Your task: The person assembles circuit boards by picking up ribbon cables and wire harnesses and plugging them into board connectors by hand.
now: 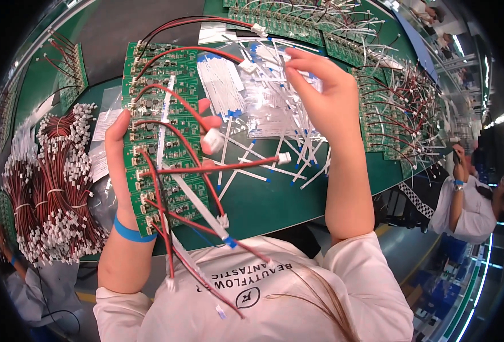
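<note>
My left hand (116,151) grips a long green circuit board panel (177,137) by its edges, with the thumb on the left side and fingertips showing past the right side. Red-and-black wire leads (175,94) with white plugs run off the panel in several places, some drooping toward my shirt. White flat ribbon cables (195,196) with blue ends also lie across it. My right hand (330,94) is raised over a pile of loose ribbon cables (274,97), thumb and index fingertips a little apart. Nothing can be made out between them.
Bundles of red-and-black wires (55,188) with white plugs lie at the left. More wired circuit boards (383,108) stand at the right and along the back. A plastic bag of ribbon cables (220,85) is on the green table mat (263,199). A co-worker (463,199) sits at the right.
</note>
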Available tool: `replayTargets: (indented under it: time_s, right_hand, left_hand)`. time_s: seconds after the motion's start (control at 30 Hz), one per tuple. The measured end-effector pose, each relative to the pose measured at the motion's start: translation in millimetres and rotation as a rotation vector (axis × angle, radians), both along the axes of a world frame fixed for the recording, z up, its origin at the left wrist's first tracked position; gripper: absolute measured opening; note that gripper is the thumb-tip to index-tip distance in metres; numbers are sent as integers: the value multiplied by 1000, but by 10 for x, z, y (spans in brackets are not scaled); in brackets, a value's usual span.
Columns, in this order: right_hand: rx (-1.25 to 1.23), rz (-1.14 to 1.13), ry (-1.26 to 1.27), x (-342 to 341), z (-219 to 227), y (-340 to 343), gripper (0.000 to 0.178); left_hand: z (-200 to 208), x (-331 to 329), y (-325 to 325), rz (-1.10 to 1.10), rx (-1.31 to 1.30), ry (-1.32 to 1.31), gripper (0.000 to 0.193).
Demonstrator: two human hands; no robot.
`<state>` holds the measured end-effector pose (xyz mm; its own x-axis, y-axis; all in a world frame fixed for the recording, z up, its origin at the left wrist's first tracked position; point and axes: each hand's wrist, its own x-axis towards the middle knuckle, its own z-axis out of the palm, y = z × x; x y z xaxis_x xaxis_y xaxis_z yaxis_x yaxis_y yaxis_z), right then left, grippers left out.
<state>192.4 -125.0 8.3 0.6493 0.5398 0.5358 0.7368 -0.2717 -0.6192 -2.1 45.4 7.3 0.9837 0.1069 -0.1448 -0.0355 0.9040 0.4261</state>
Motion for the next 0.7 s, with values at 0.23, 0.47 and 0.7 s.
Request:
replayTargets:
  time_s: [0.23, 0.47, 0.7]
  right_hand:
    - [109, 419, 836, -421, 235, 25, 6]
    - [135, 367, 980, -353, -19, 127, 9]
    - [239, 376, 1227, -312, -83, 104, 6]
  left_hand:
    - [100, 8, -179, 59, -33, -50, 85]
    - [62, -19, -92, -6, 40, -206, 89]
    - [-154, 60, -77, -21, -243, -338, 95]
